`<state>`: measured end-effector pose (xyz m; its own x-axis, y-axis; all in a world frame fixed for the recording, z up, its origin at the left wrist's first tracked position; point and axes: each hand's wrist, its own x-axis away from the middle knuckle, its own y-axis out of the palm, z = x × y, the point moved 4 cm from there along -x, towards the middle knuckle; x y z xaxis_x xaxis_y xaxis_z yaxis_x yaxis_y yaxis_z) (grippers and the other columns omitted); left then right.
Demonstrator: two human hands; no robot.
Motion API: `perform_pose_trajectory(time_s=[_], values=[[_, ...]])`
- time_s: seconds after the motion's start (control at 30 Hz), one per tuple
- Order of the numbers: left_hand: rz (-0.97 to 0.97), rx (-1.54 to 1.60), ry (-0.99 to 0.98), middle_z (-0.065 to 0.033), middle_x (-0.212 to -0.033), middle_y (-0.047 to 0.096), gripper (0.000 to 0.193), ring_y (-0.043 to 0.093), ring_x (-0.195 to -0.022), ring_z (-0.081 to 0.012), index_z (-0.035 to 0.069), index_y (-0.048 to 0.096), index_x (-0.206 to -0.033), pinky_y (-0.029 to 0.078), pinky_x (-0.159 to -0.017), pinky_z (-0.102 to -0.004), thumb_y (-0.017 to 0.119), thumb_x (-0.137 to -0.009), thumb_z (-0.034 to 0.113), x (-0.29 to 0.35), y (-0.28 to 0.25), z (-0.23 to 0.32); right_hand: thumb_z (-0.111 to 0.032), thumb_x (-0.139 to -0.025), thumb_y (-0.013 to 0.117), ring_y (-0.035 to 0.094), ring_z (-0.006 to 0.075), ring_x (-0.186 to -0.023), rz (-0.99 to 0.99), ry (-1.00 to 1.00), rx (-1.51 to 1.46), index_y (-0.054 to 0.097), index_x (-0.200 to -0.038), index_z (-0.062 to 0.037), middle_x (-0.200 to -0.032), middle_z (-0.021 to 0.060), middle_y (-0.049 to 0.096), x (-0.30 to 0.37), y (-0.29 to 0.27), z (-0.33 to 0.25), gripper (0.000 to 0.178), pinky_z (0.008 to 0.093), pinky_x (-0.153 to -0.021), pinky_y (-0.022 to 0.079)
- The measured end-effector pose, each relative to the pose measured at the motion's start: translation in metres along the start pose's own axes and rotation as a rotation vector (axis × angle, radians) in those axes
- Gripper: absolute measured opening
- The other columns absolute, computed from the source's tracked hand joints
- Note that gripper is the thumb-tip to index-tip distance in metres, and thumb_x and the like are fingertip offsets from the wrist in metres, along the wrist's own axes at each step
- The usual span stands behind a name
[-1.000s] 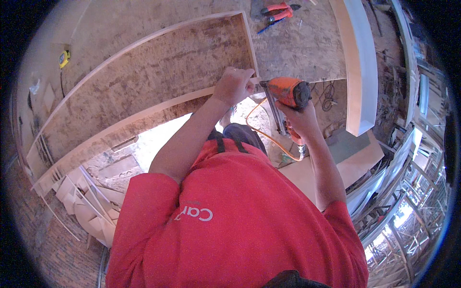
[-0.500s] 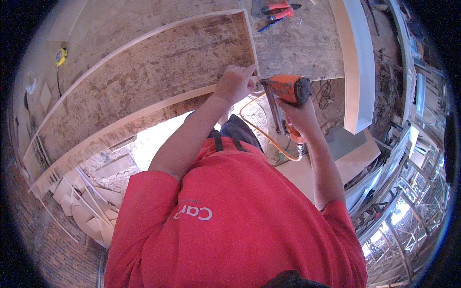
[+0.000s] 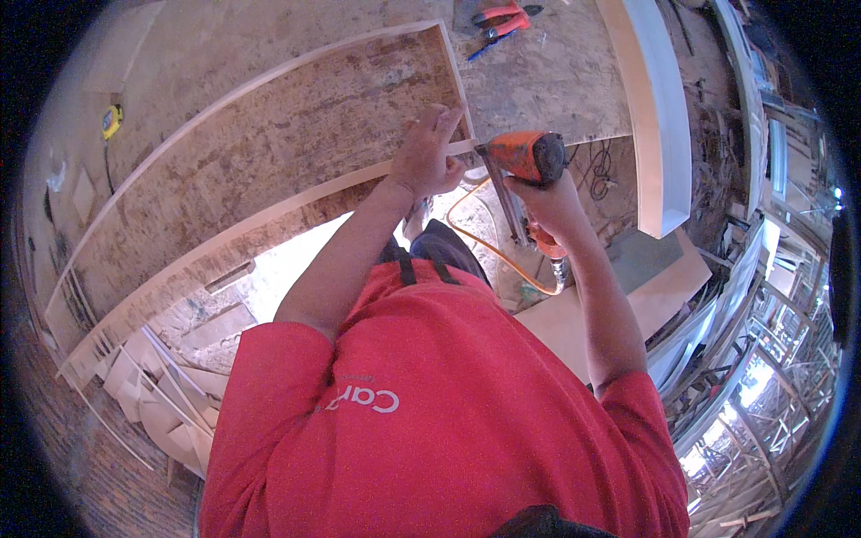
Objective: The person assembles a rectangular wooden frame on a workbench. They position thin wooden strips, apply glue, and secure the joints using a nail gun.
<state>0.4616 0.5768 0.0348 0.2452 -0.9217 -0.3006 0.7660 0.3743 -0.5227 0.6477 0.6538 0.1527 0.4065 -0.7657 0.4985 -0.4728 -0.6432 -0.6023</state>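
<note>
A long, narrow frame of thin pale wood strips lies on a worn wooden workbench. Over the right end of its near strip is my left hand, fingers stretched out and apart from the thumb. The strip passes beneath this hand; whether the palm touches it is hidden. My right hand grips an orange and black nail gun, its nose against the frame's near right corner. An orange air hose runs from the base of the gun's handle.
Red-handled pliers and a blue pen-like tool lie beyond the frame. A yellow tape measure sits far left. A long white-faced panel stands at the right. Wood offcuts are heaped lower left.
My left hand's fingers have lifted and spread away from the corner where they were pinching. The nail gun stays at the corner in my right hand. The view has shifted slightly.
</note>
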Motion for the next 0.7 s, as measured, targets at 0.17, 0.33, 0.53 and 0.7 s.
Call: perform_pose_trajectory(time_s=[0.17,0.33,0.53,0.7], values=[[0.009,-0.043,0.009,-0.0220,-0.127,0.051,0.088,0.055,-0.118,-0.0408,0.006,0.043,-0.151,0.044,-0.101,-0.0531,0.064,-0.066,0.013,-0.002,0.000,-0.002,-0.028,-0.083,0.085,0.072,0.0243,-0.102,-0.005,0.045,-0.104,0.069,-0.121,-0.0074,-0.108,0.0086,0.076,0.001,0.006,0.014,0.046,0.0365,-0.092,0.055],[-0.020,-0.054,0.001,-0.0214,-0.127,0.051,0.088,0.054,-0.122,-0.0387,0.005,0.043,-0.151,0.040,-0.103,-0.0534,0.064,-0.066,0.015,0.001,0.003,-0.006,-0.028,-0.082,0.085,0.072,0.0239,-0.102,-0.012,0.087,-0.085,0.070,-0.121,-0.0067,-0.107,0.0085,0.076,0.002,0.010,0.009,0.046,0.0364,-0.092,0.055],[-0.018,0.062,-0.004,-0.0218,-0.126,0.051,0.089,0.054,-0.120,-0.0388,0.004,0.044,-0.150,0.041,-0.103,-0.0536,0.066,-0.065,0.017,-0.001,0.003,-0.007,-0.023,-0.085,0.083,0.070,0.0188,-0.087,0.029,-0.058,0.049,0.070,-0.120,-0.0063,-0.097,0.0061,0.074,-0.005,0.009,0.013,0.041,0.0346,-0.079,0.055],[0.020,0.016,0.027,-0.0223,-0.125,0.053,0.082,0.053,-0.120,-0.0408,0.003,0.047,-0.148,0.040,-0.103,-0.0540,0.064,-0.068,0.015,0.003,0.000,-0.004,-0.019,-0.084,0.083,0.069,0.0155,-0.094,-0.023,-0.028,0.108,0.070,-0.121,-0.0053,-0.104,0.0046,0.075,-0.006,0.013,0.004,0.042,0.0328,-0.086,0.053]])
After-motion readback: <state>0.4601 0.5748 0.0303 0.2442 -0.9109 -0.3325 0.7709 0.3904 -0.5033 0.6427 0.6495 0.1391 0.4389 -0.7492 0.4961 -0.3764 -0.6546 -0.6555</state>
